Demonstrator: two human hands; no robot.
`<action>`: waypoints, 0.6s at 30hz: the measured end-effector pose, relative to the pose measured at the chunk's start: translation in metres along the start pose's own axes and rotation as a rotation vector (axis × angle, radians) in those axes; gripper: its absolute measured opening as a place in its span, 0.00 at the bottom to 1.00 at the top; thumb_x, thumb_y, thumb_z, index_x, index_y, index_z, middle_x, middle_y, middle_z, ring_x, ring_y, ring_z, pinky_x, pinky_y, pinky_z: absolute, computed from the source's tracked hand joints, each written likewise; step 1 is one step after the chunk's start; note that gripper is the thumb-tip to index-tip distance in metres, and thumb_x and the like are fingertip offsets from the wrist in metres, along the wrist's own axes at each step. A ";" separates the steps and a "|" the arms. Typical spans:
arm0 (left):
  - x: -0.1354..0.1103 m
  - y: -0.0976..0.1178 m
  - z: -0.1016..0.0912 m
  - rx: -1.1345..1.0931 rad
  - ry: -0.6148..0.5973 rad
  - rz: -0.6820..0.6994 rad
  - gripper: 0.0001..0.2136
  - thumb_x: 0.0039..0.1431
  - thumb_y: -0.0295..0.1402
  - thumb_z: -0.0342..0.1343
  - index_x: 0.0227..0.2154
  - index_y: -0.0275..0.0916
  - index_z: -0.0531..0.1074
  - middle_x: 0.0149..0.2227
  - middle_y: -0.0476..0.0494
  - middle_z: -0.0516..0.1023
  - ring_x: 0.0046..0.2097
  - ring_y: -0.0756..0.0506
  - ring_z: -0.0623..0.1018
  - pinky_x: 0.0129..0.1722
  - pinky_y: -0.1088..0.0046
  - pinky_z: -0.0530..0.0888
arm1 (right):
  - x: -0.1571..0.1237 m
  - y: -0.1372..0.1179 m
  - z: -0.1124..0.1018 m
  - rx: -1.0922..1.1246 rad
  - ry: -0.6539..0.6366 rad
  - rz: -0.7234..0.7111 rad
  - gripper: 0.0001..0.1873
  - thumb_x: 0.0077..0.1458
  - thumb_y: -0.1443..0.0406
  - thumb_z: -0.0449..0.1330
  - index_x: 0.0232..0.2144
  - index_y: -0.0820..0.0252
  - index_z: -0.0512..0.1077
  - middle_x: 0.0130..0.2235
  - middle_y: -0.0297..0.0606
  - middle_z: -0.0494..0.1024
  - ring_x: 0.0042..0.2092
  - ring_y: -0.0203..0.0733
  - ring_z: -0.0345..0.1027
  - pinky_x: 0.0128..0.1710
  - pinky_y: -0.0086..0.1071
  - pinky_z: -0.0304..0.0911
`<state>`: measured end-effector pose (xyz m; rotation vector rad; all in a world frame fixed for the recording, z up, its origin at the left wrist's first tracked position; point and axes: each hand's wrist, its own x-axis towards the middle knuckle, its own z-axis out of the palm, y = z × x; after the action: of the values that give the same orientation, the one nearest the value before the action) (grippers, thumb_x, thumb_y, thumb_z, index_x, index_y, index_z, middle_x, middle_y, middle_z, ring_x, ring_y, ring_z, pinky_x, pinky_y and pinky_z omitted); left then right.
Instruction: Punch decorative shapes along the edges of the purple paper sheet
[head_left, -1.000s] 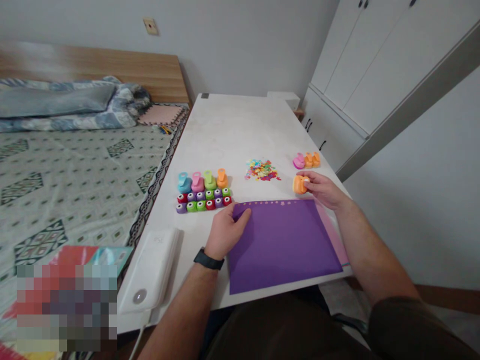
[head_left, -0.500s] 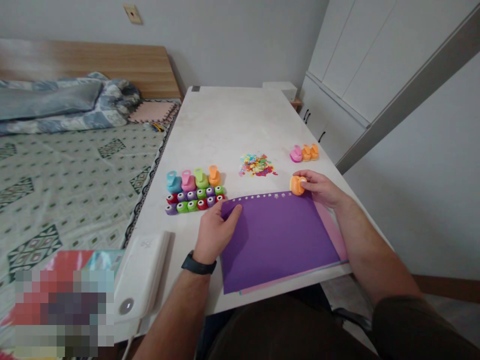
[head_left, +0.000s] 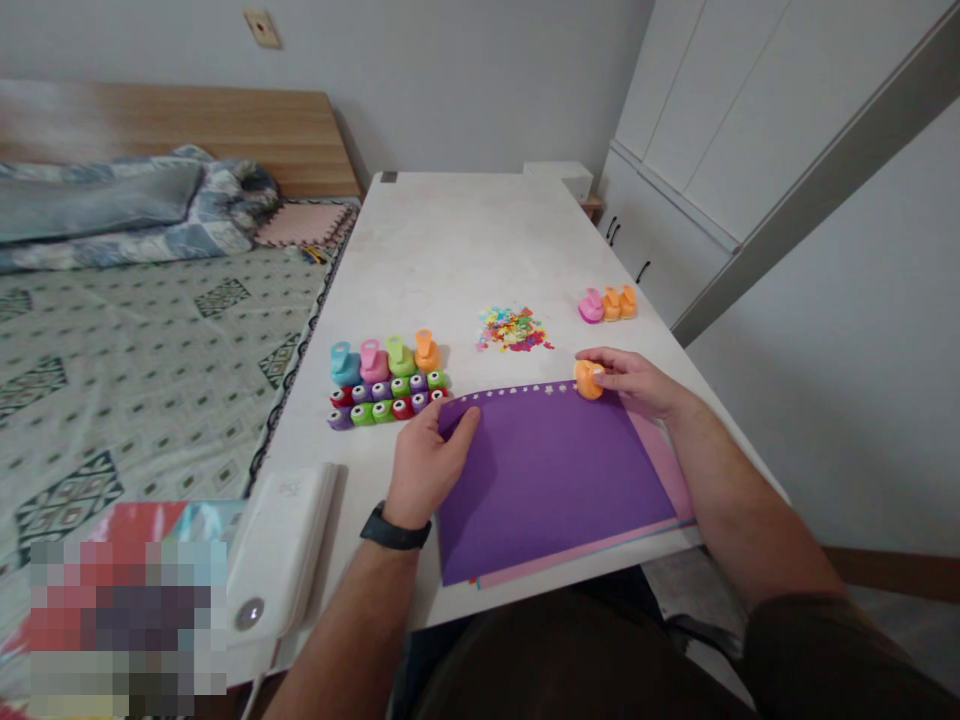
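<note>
A purple paper sheet (head_left: 555, 470) lies on the white table (head_left: 465, 250) in front of me, with a row of small punched holes along its far edge. My left hand (head_left: 427, 465), a black watch on its wrist, rests flat on the sheet's near-left corner with fingers together. My right hand (head_left: 637, 382) grips an orange craft punch (head_left: 589, 379) set on the far edge of the sheet. Pink and blue sheets peek out from under the purple one.
Rows of coloured craft punches (head_left: 386, 380) stand left of the sheet. A pile of paper cut-outs (head_left: 514, 329) lies behind it, and three more punches (head_left: 607, 303) at the right. A white device (head_left: 281, 545) sits at the near left. A bed (head_left: 135, 330) borders the table.
My right hand has carried the orange punch down and left onto the sheet's far edge. The paper stack has shifted slightly, showing more pink below. The left hand stays put.
</note>
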<state>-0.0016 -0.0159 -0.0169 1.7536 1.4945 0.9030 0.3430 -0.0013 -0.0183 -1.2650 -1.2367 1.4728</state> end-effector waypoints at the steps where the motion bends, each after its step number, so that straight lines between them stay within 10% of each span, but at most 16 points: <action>1: 0.000 0.001 0.000 0.002 0.005 0.002 0.14 0.64 0.45 0.56 0.36 0.39 0.76 0.31 0.48 0.81 0.32 0.47 0.76 0.33 0.73 0.69 | 0.000 0.000 0.000 -0.011 -0.007 -0.005 0.28 0.50 0.61 0.71 0.53 0.56 0.74 0.45 0.39 0.79 0.44 0.43 0.73 0.46 0.36 0.66; 18: 0.000 0.005 -0.002 -0.009 0.021 -0.003 0.13 0.63 0.44 0.56 0.37 0.38 0.77 0.32 0.47 0.81 0.33 0.46 0.77 0.33 0.73 0.70 | -0.003 -0.007 0.007 -0.217 0.074 -0.050 0.27 0.51 0.56 0.70 0.53 0.55 0.74 0.44 0.39 0.79 0.45 0.45 0.73 0.46 0.37 0.69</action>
<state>-0.0001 -0.0167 -0.0114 1.7405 1.5040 0.9284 0.3361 -0.0040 -0.0110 -1.4071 -1.3969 1.2713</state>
